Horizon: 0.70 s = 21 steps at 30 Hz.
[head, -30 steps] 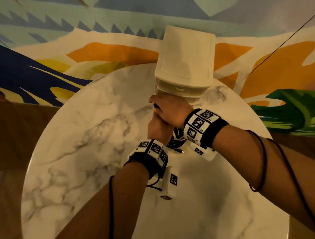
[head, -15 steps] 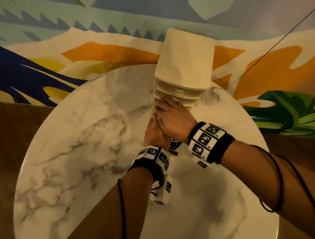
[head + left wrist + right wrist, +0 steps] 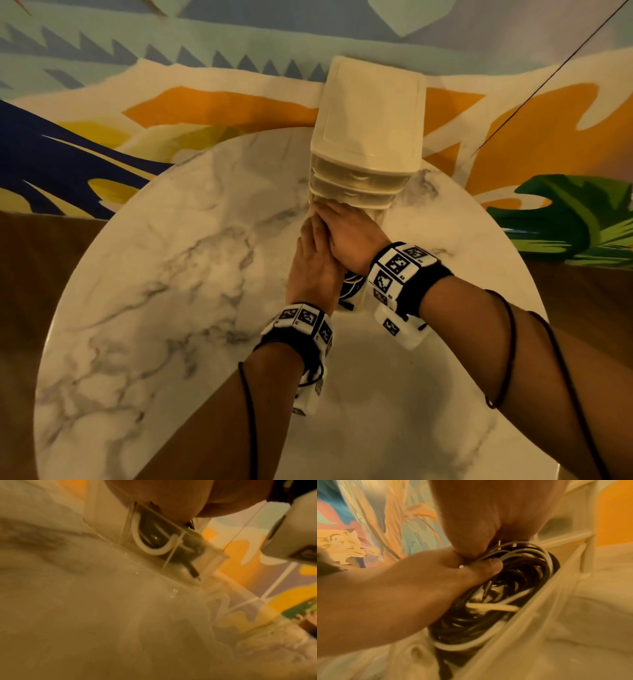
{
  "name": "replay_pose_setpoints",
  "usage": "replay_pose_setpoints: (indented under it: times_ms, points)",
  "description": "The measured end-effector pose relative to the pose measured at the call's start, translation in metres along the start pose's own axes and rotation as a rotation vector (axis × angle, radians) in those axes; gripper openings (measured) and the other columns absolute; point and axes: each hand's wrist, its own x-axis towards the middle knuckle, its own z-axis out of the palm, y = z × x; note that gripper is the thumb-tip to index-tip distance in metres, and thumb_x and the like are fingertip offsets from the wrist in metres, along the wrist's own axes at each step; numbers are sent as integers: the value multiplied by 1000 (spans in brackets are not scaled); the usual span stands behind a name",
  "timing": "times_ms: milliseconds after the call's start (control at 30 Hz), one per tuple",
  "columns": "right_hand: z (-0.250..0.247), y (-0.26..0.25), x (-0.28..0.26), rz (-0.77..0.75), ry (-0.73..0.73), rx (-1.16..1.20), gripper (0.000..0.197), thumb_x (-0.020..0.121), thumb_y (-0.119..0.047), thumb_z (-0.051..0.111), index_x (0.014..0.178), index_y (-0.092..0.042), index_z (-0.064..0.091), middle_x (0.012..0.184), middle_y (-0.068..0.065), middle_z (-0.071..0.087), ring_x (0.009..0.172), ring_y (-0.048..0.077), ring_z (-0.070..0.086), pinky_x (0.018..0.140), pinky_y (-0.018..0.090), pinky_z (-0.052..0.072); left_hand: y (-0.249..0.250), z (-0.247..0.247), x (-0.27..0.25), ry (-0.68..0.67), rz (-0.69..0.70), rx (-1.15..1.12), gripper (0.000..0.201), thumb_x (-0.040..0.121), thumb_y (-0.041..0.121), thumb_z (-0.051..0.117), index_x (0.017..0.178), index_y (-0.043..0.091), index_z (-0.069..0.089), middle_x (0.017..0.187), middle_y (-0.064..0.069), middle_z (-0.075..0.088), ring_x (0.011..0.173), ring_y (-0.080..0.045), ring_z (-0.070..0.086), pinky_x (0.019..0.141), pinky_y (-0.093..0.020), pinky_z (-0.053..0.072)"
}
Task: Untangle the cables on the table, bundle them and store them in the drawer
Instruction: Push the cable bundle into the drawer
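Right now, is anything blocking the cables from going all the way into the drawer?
Nothing visible blocks them. The cable bundle already sits inside the open bottom drawer, with the left hand and right hand pressing down on it.

We see drawer unit (image 3: 368,116) at far edge of round marble table (image 3: 171,274); its pulled-out bottom drawer (image 3: 530,615) packed with coiled black and white cables (image 3: 513,588), little room left inside. Both hands, left hand (image 3: 313,263) and right hand (image 3: 349,233), fill drawer opening, blocking way in from above. Left and right of drawer unit, and in front of open drawer, we find bare tabletop, wide passage. Upper drawers above overhang inner end of opening.
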Motion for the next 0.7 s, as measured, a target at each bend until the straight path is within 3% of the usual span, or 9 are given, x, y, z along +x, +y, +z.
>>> replay_pose_setpoints:
  times_ms: [67,133,200,267,400,467,567,633,700]
  points:
    - [2,7,1,9,-38,-36,52,97,-25,32,147,-13,27,151,4,34,137,19,34,115,33,25,4,-4,-5,20,44,47,68,89,15,58,141,-9,21,141,-31,35,130,-41,39,108,-44,33]
    - [5,14,1,-7,-39,-47,54,96,-32,21,145,-13,29,149,5,38,136,18,36,114,33,27,5,-7,-7,-34,67,117,66,96,26,47,146,-4,15,151,-22,25,141,-33,23,116,-42,14]
    - [5,17,-1,71,22,130,45,100,-27,27,141,-15,36,142,5,47,129,19,45,109,31,33,2,-5,-7,-108,22,158,62,101,31,29,149,4,2,157,-13,8,146,-25,4,118,-38,-3]
    - [6,18,-6,165,90,315,37,100,-22,34,136,-17,40,133,5,56,119,22,54,100,32,41,1,-1,-5,-163,-41,207,59,101,34,17,149,10,-7,158,-9,-6,145,-23,-9,117,-38,-9]
    - [6,11,-23,135,144,332,41,95,-14,43,136,-13,47,139,7,50,128,21,44,110,29,32,2,3,-2,-233,-115,305,63,98,41,14,148,12,-13,156,-9,-20,143,-27,-19,118,-46,-3]
    - [3,10,-44,162,325,316,41,88,-17,50,129,-15,54,133,4,53,122,22,47,106,37,38,3,2,-1,-243,-160,301,65,98,45,14,148,13,-14,156,-8,-21,144,-29,-14,118,-47,2]
    - [13,11,-85,466,549,331,47,85,-26,56,130,-13,51,132,8,49,121,26,44,103,40,38,7,-2,0,-238,-186,311,69,97,49,20,148,16,-12,157,-6,-18,144,-33,7,110,-47,22]
    - [29,5,-100,677,454,493,56,92,-28,55,141,-8,38,142,13,38,131,27,36,108,34,29,8,-5,0,-238,-190,314,70,96,50,24,149,18,-8,158,-6,-14,137,-35,22,99,-48,34]
    - [45,-3,-100,706,348,675,48,97,-22,46,141,-6,36,140,15,39,129,26,38,102,20,27,8,-7,1,-245,-186,322,69,96,51,26,149,19,-6,158,-8,-7,129,-35,31,91,-47,39]
